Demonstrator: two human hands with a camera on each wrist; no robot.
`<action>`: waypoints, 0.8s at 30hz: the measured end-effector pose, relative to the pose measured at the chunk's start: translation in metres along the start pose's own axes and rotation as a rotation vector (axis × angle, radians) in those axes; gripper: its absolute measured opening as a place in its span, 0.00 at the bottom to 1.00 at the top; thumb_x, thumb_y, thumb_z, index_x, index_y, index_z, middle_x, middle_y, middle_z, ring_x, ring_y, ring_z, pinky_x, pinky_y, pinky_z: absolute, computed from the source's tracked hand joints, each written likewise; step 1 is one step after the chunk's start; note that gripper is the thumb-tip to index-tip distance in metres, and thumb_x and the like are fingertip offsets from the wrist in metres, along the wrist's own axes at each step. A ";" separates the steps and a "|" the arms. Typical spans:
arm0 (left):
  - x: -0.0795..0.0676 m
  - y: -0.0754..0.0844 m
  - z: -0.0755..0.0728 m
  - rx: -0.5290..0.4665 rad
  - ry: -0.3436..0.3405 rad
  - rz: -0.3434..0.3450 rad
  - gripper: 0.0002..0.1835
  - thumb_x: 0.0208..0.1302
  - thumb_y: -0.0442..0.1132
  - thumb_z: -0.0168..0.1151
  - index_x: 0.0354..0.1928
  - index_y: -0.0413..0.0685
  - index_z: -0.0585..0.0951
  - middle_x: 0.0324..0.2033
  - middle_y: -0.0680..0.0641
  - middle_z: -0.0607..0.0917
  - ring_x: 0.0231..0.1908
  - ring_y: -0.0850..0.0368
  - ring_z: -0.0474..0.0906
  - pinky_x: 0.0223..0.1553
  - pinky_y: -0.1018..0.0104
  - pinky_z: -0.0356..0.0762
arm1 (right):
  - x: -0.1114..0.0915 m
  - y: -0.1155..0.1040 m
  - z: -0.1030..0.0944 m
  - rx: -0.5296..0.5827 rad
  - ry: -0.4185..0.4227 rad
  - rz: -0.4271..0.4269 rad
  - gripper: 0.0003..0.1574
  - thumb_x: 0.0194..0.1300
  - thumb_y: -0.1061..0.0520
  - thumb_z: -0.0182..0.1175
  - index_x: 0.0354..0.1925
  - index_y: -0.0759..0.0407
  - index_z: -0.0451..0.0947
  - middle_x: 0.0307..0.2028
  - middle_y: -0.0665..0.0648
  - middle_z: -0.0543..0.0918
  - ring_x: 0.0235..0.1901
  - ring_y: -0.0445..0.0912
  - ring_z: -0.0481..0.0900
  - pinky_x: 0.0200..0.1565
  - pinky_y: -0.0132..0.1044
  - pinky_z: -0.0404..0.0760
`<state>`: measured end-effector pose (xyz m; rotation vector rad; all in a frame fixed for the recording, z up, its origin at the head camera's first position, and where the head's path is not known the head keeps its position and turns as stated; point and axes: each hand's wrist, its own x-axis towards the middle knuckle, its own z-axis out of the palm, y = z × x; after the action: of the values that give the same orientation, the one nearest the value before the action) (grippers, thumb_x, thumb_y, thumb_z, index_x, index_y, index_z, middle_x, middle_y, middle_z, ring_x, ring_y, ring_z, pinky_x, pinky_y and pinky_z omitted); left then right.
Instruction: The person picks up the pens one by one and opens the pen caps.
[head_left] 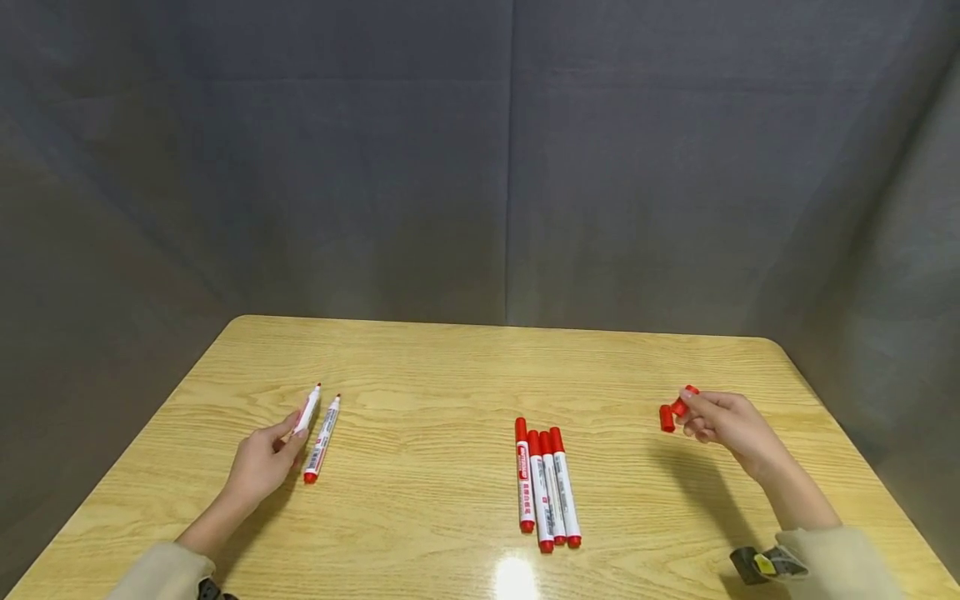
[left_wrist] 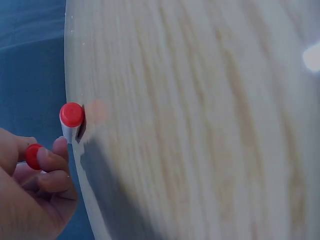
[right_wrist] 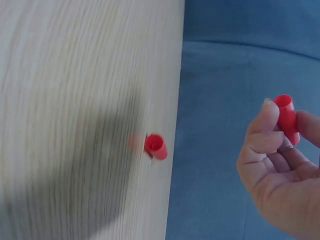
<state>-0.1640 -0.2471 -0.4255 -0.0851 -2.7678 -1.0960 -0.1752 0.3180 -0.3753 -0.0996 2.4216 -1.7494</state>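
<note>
Head view, lower left: the left hand [head_left: 262, 461] pinches a bare-tipped pen [head_left: 308, 410]; a second pen [head_left: 324, 437] lies just right. Lower right: the right hand [head_left: 726, 422] pinches a cap [head_left: 679, 407], another cap [head_left: 667, 419] just left.

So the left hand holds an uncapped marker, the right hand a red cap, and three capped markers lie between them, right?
Not quite: the head view shows four capped markers there, not three. The left hand does hold an uncapped marker, the right hand a red cap.

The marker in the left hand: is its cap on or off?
Off: the marker in the left hand shows its bare tip in the head view.
</note>
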 end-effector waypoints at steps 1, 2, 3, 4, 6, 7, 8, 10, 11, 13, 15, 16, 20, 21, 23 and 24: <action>0.000 0.000 0.000 0.004 -0.008 -0.005 0.23 0.65 0.35 0.53 0.57 0.24 0.67 0.12 0.48 0.75 0.11 0.63 0.62 0.12 0.72 0.57 | 0.001 0.001 -0.002 -0.016 0.004 0.009 0.21 0.69 0.50 0.48 0.34 0.67 0.76 0.23 0.49 0.77 0.24 0.39 0.74 0.29 0.31 0.75; 0.000 0.000 0.000 0.010 -0.016 -0.012 0.23 0.65 0.35 0.53 0.57 0.24 0.67 0.12 0.48 0.75 0.11 0.63 0.63 0.12 0.72 0.57 | 0.002 0.002 -0.003 -0.027 0.008 0.016 0.22 0.69 0.50 0.48 0.35 0.68 0.76 0.23 0.49 0.77 0.24 0.40 0.75 0.29 0.32 0.75; 0.000 -0.001 0.000 0.015 -0.023 -0.017 0.23 0.65 0.35 0.53 0.57 0.24 0.67 0.12 0.48 0.75 0.11 0.63 0.63 0.12 0.72 0.57 | 0.003 0.003 -0.005 -0.035 0.008 0.021 0.22 0.69 0.49 0.47 0.35 0.68 0.76 0.24 0.50 0.77 0.25 0.40 0.75 0.29 0.32 0.75; 0.000 -0.001 0.000 0.022 -0.031 -0.021 0.23 0.65 0.35 0.53 0.57 0.24 0.67 0.12 0.48 0.75 0.12 0.62 0.63 0.13 0.72 0.58 | 0.004 0.003 -0.007 -0.040 0.010 0.025 0.22 0.69 0.49 0.47 0.35 0.68 0.76 0.25 0.50 0.78 0.26 0.40 0.76 0.29 0.32 0.75; 0.001 -0.002 0.001 0.029 -0.042 -0.029 0.23 0.65 0.34 0.53 0.57 0.24 0.67 0.12 0.48 0.75 0.12 0.62 0.65 0.13 0.71 0.59 | 0.006 0.004 -0.010 -0.044 0.018 0.042 0.22 0.69 0.49 0.47 0.36 0.67 0.76 0.27 0.50 0.78 0.26 0.41 0.77 0.29 0.32 0.74; 0.001 -0.003 0.001 0.032 -0.047 -0.031 0.23 0.65 0.34 0.53 0.57 0.24 0.67 0.12 0.49 0.75 0.12 0.61 0.65 0.13 0.71 0.59 | 0.007 0.005 -0.011 -0.044 0.021 0.051 0.22 0.69 0.48 0.47 0.36 0.67 0.76 0.27 0.50 0.78 0.27 0.41 0.77 0.29 0.32 0.74; 0.001 -0.003 0.002 0.037 -0.051 -0.032 0.23 0.65 0.34 0.53 0.56 0.23 0.67 0.12 0.49 0.75 0.12 0.61 0.65 0.13 0.71 0.59 | 0.008 0.005 -0.013 -0.049 0.021 0.057 0.23 0.69 0.48 0.47 0.37 0.67 0.76 0.28 0.50 0.78 0.27 0.40 0.77 0.29 0.32 0.74; 0.000 -0.004 0.003 0.045 -0.058 -0.033 0.23 0.65 0.34 0.53 0.56 0.23 0.68 0.12 0.49 0.75 0.12 0.61 0.65 0.13 0.71 0.60 | 0.010 0.006 -0.015 -0.064 0.024 0.071 0.23 0.69 0.48 0.47 0.38 0.68 0.76 0.28 0.50 0.78 0.27 0.40 0.77 0.29 0.32 0.74; 0.000 -0.004 0.003 0.049 -0.060 -0.035 0.23 0.64 0.34 0.53 0.56 0.23 0.68 0.12 0.50 0.74 0.13 0.61 0.65 0.13 0.71 0.60 | 0.011 0.007 -0.016 -0.074 0.026 0.075 0.23 0.69 0.49 0.47 0.39 0.69 0.75 0.28 0.50 0.78 0.27 0.40 0.76 0.29 0.32 0.74; 0.001 -0.004 0.004 0.061 -0.066 -0.036 0.22 0.64 0.34 0.53 0.56 0.24 0.68 0.12 0.50 0.73 0.13 0.61 0.63 0.13 0.71 0.60 | 0.013 0.008 -0.017 -0.095 0.030 0.076 0.25 0.69 0.49 0.47 0.40 0.72 0.74 0.28 0.50 0.78 0.27 0.39 0.76 0.29 0.32 0.75; 0.001 -0.005 0.005 0.074 -0.075 -0.041 0.22 0.65 0.35 0.53 0.56 0.25 0.69 0.12 0.51 0.72 0.13 0.62 0.61 0.13 0.71 0.59 | 0.014 0.009 -0.019 -0.115 0.033 0.075 0.25 0.70 0.49 0.47 0.41 0.74 0.73 0.28 0.50 0.78 0.27 0.40 0.76 0.29 0.32 0.75; 0.001 -0.005 0.005 0.079 -0.079 -0.046 0.23 0.65 0.36 0.53 0.56 0.25 0.69 0.13 0.51 0.71 0.13 0.62 0.60 0.13 0.71 0.59 | 0.014 0.010 -0.019 -0.120 0.034 0.075 0.26 0.70 0.49 0.47 0.41 0.75 0.72 0.28 0.50 0.78 0.27 0.40 0.76 0.29 0.32 0.75; 0.001 -0.005 0.006 0.101 -0.093 -0.064 0.23 0.65 0.38 0.53 0.57 0.27 0.69 0.14 0.49 0.71 0.13 0.62 0.56 0.13 0.71 0.57 | 0.015 0.010 -0.021 -0.121 0.033 0.080 0.27 0.70 0.49 0.47 0.42 0.76 0.72 0.28 0.49 0.79 0.26 0.40 0.77 0.29 0.32 0.75; 0.001 -0.005 0.006 0.102 -0.096 -0.070 0.23 0.65 0.38 0.53 0.57 0.27 0.69 0.14 0.48 0.72 0.13 0.62 0.55 0.13 0.72 0.56 | 0.015 0.010 -0.021 -0.121 0.033 0.080 0.27 0.70 0.49 0.47 0.42 0.76 0.72 0.28 0.49 0.79 0.26 0.40 0.77 0.29 0.32 0.76; 0.001 -0.005 0.006 0.104 -0.096 -0.072 0.23 0.65 0.38 0.53 0.56 0.26 0.70 0.18 0.40 0.76 0.13 0.61 0.55 0.14 0.71 0.56 | 0.014 0.009 -0.022 -0.119 0.033 0.082 0.27 0.69 0.49 0.47 0.42 0.76 0.72 0.27 0.50 0.79 0.26 0.40 0.77 0.29 0.32 0.76; 0.001 -0.005 0.007 0.104 -0.097 -0.074 0.23 0.65 0.38 0.53 0.56 0.26 0.70 0.21 0.38 0.78 0.13 0.61 0.55 0.13 0.71 0.57 | 0.014 0.008 -0.022 -0.120 0.033 0.081 0.27 0.69 0.49 0.47 0.42 0.76 0.72 0.27 0.50 0.79 0.26 0.40 0.77 0.29 0.32 0.76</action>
<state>-0.1664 -0.2459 -0.4331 -0.0238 -2.9311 -0.9876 -0.1926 0.3392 -0.3776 0.0142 2.5155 -1.5846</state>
